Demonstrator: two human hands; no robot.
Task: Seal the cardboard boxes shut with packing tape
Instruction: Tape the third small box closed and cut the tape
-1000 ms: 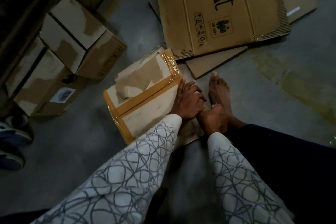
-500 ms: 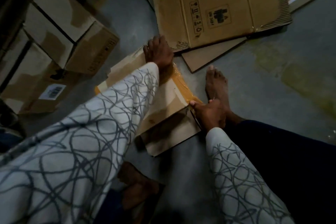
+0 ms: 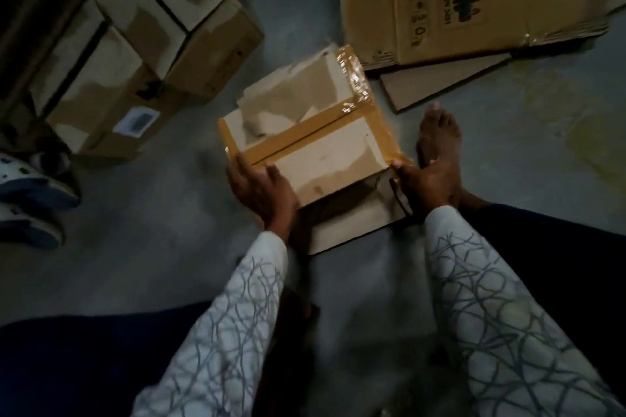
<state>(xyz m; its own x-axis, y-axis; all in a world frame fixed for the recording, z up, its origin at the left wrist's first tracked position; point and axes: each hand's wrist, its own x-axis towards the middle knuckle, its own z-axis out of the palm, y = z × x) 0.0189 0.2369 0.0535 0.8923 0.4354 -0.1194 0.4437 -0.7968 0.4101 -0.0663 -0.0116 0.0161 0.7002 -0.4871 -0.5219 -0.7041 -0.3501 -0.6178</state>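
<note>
1. Head view, subject: one taped cardboard box [image 3: 315,145], sitting on a flat cardboard sheet [image 3: 352,227] on the floor [image 3: 169,240], directly in front of the person.
2. Hands: left hand [image 3: 261,189] grips the near-left corner, thumb on the top face and fingers curled round the side. Right hand [image 3: 426,183] is against the near-right corner, thumb tip on the tape there. Whether it pinches a loose tape end or only presses cannot be told.
3. Tape [image 3: 305,139]: brown strip along the centre seam, further strips on the end edges. The far-right strip looks wrinkled and glossy.
4. Risk: wrinkled tape may lift and leave the flaps loose, for want of firm smoothing.
5. Risk: the box may slide on the loose sheet if the hands push unevenly.
6. Risk: the bare foot [image 3: 440,132] lies just beside the right hand, so a shifted box could catch the toes.
7. Writing: the flattened carton [image 3: 474,3] beyond shows large black letters cut off by the frame, ending in "t", plus handling symbols and a small mark too blurred to read.
8. Writing: a white label [image 3: 137,118] on the stacked boxes [image 3: 152,27] at left is illegible.
</note>
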